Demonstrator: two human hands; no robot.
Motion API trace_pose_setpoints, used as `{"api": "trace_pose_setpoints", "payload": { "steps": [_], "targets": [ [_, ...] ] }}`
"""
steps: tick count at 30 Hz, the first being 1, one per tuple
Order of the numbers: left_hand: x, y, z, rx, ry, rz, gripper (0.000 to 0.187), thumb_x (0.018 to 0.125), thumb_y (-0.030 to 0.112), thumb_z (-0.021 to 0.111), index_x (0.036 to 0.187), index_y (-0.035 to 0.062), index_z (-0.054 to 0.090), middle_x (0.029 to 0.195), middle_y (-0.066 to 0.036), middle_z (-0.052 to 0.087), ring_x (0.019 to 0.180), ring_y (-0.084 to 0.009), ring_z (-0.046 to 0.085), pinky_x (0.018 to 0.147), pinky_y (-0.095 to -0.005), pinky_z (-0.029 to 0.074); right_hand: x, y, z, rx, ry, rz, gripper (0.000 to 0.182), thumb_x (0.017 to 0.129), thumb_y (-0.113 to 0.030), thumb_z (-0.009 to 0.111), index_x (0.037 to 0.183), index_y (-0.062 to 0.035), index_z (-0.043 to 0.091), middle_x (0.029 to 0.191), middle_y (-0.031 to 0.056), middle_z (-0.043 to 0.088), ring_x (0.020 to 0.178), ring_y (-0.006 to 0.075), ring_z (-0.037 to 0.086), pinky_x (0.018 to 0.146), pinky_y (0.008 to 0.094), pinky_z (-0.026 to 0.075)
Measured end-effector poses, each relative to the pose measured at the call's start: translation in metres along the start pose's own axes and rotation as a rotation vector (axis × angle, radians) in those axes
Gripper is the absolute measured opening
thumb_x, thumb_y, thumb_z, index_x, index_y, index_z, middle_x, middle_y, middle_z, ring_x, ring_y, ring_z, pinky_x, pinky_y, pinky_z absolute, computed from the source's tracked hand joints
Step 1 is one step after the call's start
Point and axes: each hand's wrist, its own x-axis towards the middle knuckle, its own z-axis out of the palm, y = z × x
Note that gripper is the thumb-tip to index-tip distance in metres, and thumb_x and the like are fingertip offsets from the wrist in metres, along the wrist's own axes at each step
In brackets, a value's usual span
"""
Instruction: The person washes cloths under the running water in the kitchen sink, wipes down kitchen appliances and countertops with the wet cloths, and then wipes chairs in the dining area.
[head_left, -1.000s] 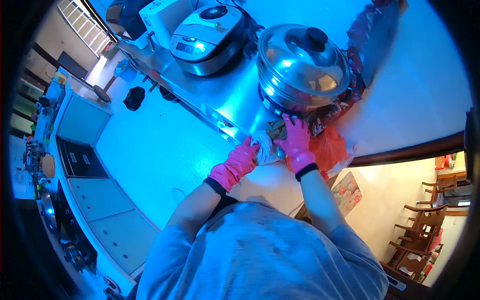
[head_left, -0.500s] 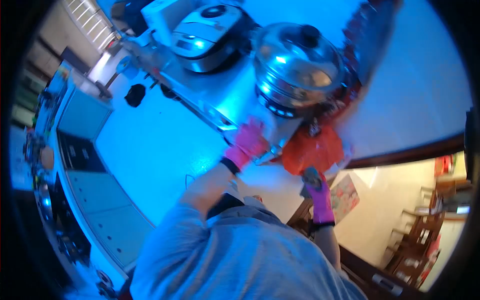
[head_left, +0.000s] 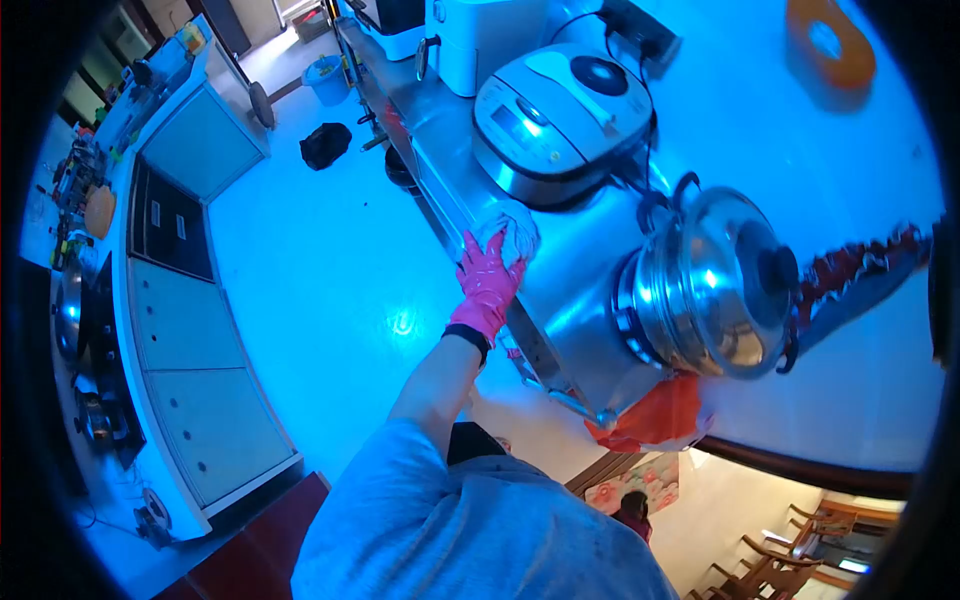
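My left hand [head_left: 488,285], in a pink rubber glove, reaches out with its fingers on a bunched, pale cloth [head_left: 517,232]. The cloth lies against the front edge of a stainless steel table [head_left: 575,270]. Just beyond it stands a rice cooker [head_left: 555,125] with a grey lid. To the right is a steel steamer pot [head_left: 700,285] with a glass-like domed lid, on a burner stand. Low beside my shirt, my right hand [head_left: 637,526] shows only in part, dark and reddish, with a dark lump at its fingers; the shirt hides the rest.
A red plastic bag [head_left: 655,412] hangs at the table's near end. A white appliance [head_left: 490,40] stands behind the rice cooker, with a power cord nearby. Across the floor runs a cabinet row [head_left: 190,310] with pans on top. A black bag [head_left: 325,145] lies on the floor.
My view has turned and shifted along the table. My left hand now presses the cloth near the rice cooker, away from the red bag. My right hand has dropped from the bag to my side.
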Motion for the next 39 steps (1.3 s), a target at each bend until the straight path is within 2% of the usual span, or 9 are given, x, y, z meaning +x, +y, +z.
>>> {"api": "trace_pose_setpoints", "payload": {
  "steps": [3, 8, 12, 22, 27, 31, 34, 37, 39],
  "targets": [
    [0.062, -0.027, 0.01, -0.238, 0.262, 0.132, 0.072, 0.074, 0.029, 0.072, 0.138, 0.0222, 0.04, 0.145, -0.032, 0.02, 0.127, -0.0514, 0.033, 0.098, -0.0466, 0.042, 0.0, -0.022, 0.01, -0.022, 0.007, 0.065, 0.041, 0.085, -0.033, 0.065, 0.114, -0.0051, 0.061, 0.101, 0.0068, 0.067, 0.092, 0.0169, 0.063, 0.082, 0.0296, 0.049],
    [0.164, -0.078, 0.002, -0.375, 0.375, 0.201, 0.073, 0.076, 0.035, 0.069, 0.135, 0.0034, 0.039, 0.14, -0.032, 0.027, 0.131, -0.0481, 0.028, 0.108, -0.048, 0.029, -0.012, -0.043, 0.019, -0.02, 0.023, 0.128, 0.04, 0.084, -0.033, 0.066, 0.112, -0.0051, 0.062, 0.1, 0.0068, 0.067, 0.09, 0.017, 0.063, 0.081, 0.0297, 0.049],
    [0.249, -0.089, -0.05, -0.139, 0.226, -0.129, 0.087, 0.078, 0.037, 0.069, 0.145, 0.0081, 0.023, 0.119, -0.028, 0.056, 0.093, -0.0407, 0.062, 0.076, -0.0433, 0.052, -0.024, -0.033, 0.017, -0.008, 0.044, 0.181, 0.039, 0.084, -0.033, 0.066, 0.11, -0.0051, 0.063, 0.098, 0.0067, 0.067, 0.089, 0.017, 0.064, 0.079, 0.0299, 0.05],
    [-0.033, -0.04, 0.104, -0.966, -0.372, -0.031, 0.08, 0.091, 0.037, 0.055, 0.148, 0.0122, 0.006, 0.118, -0.019, 0.05, 0.098, -0.0257, 0.057, 0.074, -0.0377, 0.051, -0.015, 0.064, -0.018, -0.161, 0.085, 0.193, 0.037, 0.082, -0.032, 0.068, 0.107, -0.0058, 0.065, 0.096, 0.0072, 0.068, 0.086, 0.0175, 0.064, 0.076, 0.0311, 0.05],
    [-0.224, 0.059, 0.06, -0.79, -0.814, 0.003, 0.09, 0.085, 0.042, 0.06, 0.148, 0.0066, 0.007, 0.115, -0.019, 0.055, 0.095, -0.0226, 0.06, 0.071, -0.0331, 0.051, 0.082, 0.202, -0.079, -0.196, 0.046, 0.167, 0.051, 0.072, -0.042, 0.074, 0.107, -0.0071, 0.065, 0.092, 0.0115, 0.069, 0.082, 0.0198, 0.066, 0.071, 0.0339, 0.051],
    [-0.272, 0.078, -0.015, -0.627, -1.027, 0.002, 0.099, 0.08, 0.046, 0.065, 0.148, 0.002, 0.008, 0.112, -0.02, 0.059, 0.093, -0.02, 0.062, 0.069, -0.0294, 0.05, -0.032, 0.062, -0.078, -0.248, 0.086, 0.069, 0.055, 0.067, -0.047, 0.075, 0.104, -0.0081, 0.067, 0.08, 0.0078, 0.067, 0.067, 0.0156, 0.063, 0.063, 0.033, 0.052],
    [-0.267, 0.074, -0.09, -0.575, -1.299, 0.033, 0.097, 0.077, 0.048, 0.07, 0.147, 0.0049, 0.018, 0.127, -0.019, 0.052, 0.103, -0.0228, 0.058, 0.078, -0.0367, 0.05, 0.012, 0.115, -0.098, -0.246, -0.15, -0.252, 0.045, 0.075, -0.042, 0.07, 0.103, -0.0064, 0.067, 0.084, 0.0077, 0.069, 0.07, 0.0169, 0.065, 0.063, 0.0325, 0.051],
    [-0.268, 0.023, -0.082, -0.71, -1.116, 0.191, 0.081, 0.077, 0.038, 0.072, 0.142, 0.0072, 0.034, 0.126, -0.015, 0.054, 0.106, -0.0228, 0.057, 0.084, -0.0355, 0.048, 0.007, 0.071, -0.086, -0.314, -0.237, -0.212, 0.048, 0.075, -0.039, 0.07, 0.106, -0.0029, 0.064, 0.094, 0.0111, 0.068, 0.081, 0.0169, 0.066, 0.072, 0.0321, 0.051],
    [-0.265, -0.012, -0.085, -0.521, -0.518, 0.453, 0.067, 0.075, 0.037, 0.07, 0.129, 0.0052, 0.048, 0.116, -0.018, 0.06, 0.091, -0.0317, 0.063, 0.078, -0.0385, 0.05, 0.098, 0.122, -0.064, -0.025, -0.189, -0.378, 0.05, 0.076, -0.035, 0.072, 0.111, -0.0004, 0.061, 0.098, 0.012, 0.068, 0.083, 0.0192, 0.065, 0.073, 0.0324, 0.051]
  ]
}}
